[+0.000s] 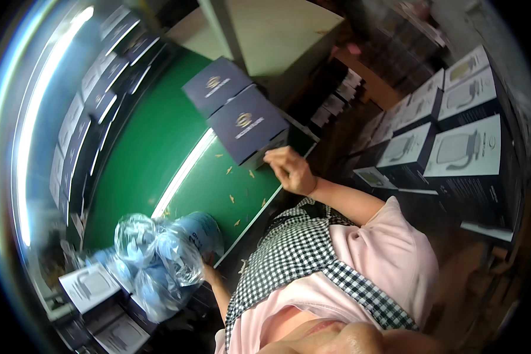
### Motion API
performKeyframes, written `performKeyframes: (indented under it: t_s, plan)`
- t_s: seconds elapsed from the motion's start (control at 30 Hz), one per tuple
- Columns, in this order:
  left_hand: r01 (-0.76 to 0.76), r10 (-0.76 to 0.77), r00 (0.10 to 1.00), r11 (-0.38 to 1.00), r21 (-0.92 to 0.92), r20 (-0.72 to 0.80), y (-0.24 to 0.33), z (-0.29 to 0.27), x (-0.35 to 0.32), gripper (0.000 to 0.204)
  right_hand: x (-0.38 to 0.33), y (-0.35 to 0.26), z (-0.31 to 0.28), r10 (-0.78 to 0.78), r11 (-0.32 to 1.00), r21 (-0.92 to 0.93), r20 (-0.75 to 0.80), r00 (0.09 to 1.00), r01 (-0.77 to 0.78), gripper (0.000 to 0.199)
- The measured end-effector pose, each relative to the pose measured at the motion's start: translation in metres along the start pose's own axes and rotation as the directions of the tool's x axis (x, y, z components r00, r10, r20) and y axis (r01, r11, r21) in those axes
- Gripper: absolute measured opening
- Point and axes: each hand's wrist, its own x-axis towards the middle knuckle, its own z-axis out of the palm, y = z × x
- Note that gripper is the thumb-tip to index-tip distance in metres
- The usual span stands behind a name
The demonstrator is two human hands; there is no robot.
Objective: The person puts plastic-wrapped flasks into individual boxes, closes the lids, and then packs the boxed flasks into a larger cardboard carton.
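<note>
On green bench [138, 141], lightly steady nearer box [248, 124] with loosely curled, unclamped right hand [292, 171]; can't tell grip of left hand [209, 269] by blue bundle [159, 251].

"Where's that camera sitting?"
"On the worker's head [357, 340], left of a pair, looking steeply down."
"How near?"
"Close: the apron [286, 251] looms large below, the right hand [291, 171] sits mid-view, and the green bench [138, 156] slants away beyond."
"Wide lens, then?"
"Fisheye: the lamp tube [23, 159] bows along the left rim."
</note>
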Motion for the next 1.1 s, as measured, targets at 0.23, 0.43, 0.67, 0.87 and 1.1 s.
performKeyframes:
  t_s: [0.23,0.43,0.67,0.87,1.1]
  plan:
    - [0.278,-0.286,0.938,0.958,-0.069,-0.197,0.022,-0.002,0.037,0.054,-0.073,0.120,-0.039,0.585,0.788,0.033,-0.354,0.730,-0.615,0.026]
    - [0.298,-0.669,0.743,0.286,0.911,-0.033,0.092,0.127,-0.016,0.043,-0.186,0.291,-0.035,0.785,0.458,-0.100,-0.422,0.454,-0.883,0.028]
    - [0.409,-0.543,0.836,0.524,0.747,-0.077,0.068,0.182,-0.007,0.047,-0.246,0.518,0.022,0.893,0.319,-0.338,-0.207,0.400,-0.886,0.056]
    - [0.487,-0.510,0.819,0.372,0.790,-0.264,0.042,0.139,-0.043,0.076,-0.246,0.628,0.064,0.924,0.381,-0.458,0.159,0.348,-0.803,0.054]
    - [0.524,-0.485,0.824,0.455,0.720,-0.293,0.027,0.062,-0.054,0.063,-0.249,0.606,0.043,0.935,0.340,-0.654,0.157,0.318,-0.675,0.032]
